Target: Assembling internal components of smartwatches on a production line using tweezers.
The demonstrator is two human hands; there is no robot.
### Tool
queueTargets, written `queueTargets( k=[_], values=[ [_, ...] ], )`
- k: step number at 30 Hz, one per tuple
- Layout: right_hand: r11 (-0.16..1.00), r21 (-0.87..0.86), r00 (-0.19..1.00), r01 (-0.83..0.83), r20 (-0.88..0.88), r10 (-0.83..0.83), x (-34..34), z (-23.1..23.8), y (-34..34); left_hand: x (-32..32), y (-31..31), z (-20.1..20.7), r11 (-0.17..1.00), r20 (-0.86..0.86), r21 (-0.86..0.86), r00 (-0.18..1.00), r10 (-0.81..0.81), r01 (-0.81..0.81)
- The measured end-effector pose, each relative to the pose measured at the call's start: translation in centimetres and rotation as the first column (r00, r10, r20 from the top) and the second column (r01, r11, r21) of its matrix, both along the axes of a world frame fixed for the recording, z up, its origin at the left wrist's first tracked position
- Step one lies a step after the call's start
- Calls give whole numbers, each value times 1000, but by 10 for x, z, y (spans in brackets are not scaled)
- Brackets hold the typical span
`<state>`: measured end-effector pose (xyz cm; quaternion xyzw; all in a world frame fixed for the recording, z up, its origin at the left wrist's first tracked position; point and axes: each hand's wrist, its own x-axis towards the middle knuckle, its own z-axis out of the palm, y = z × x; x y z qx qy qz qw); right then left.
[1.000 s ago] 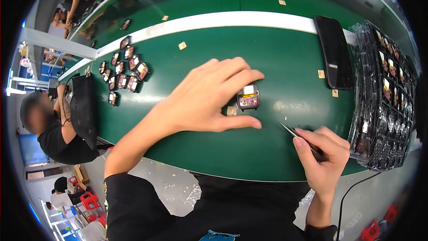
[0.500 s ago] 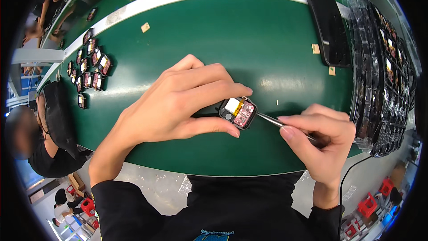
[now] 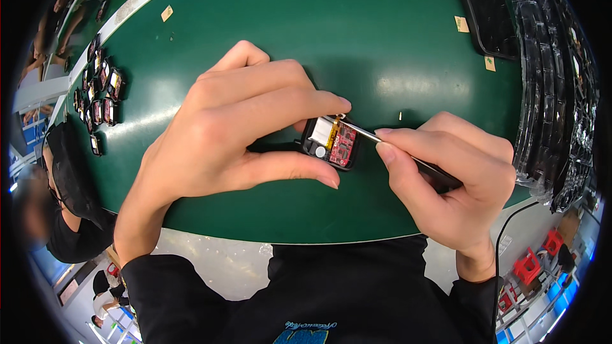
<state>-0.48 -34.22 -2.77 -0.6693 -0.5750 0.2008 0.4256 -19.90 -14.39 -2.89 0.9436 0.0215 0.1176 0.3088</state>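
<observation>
An open black watch-like casing (image 3: pixel 343 148) lies on the green table in front of me. Inside it are a red circuit board, a silvery-white battery, yellow tape and a small round part. My left hand (image 3: pixel 226 130) grips it from the left, forefinger at its top edge and thumb at its lower edge. Between thumb and fingers, my right hand (image 3: pixel 456 175) pinches metal tweezers (image 3: pixel 366 132), slanting up to the left. Their tips reach the upper part of the casing, by the yellow tape under my left forefinger. Whether the tips grip anything is too small to tell.
Several similar opened casings (image 3: pixel 97 112) are grouped at the table's left. Stacked clear plastic trays (image 3: pixel 532 83) and a long black object (image 3: pixel 488 16) stand at the right. Small tan stickers (image 3: pixel 461 24) dot the table (image 3: pixel 255 13). A person in black sits at the left.
The tweezer tips have gone from the casing's right edge to its upper part. My view has shifted and turned slightly. My left hand keeps its hold on the casing.
</observation>
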Motion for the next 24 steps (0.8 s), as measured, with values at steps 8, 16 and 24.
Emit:
queueTargets(
  k=[8,16,24],
  values=[
    [999,44,1000,1,-9,0,2,-4,-1,0,-3,2,1000,-1,25,1000,15,-15],
    [969,246,989,22,139,-58,0,-14,-4,4,-4,4,998,-18,32,998,53,-53],
    [963,267,987,-23,162,-22,0,-19,0,5,-2,6,998,-28,34,999,44,-43]
  ],
)
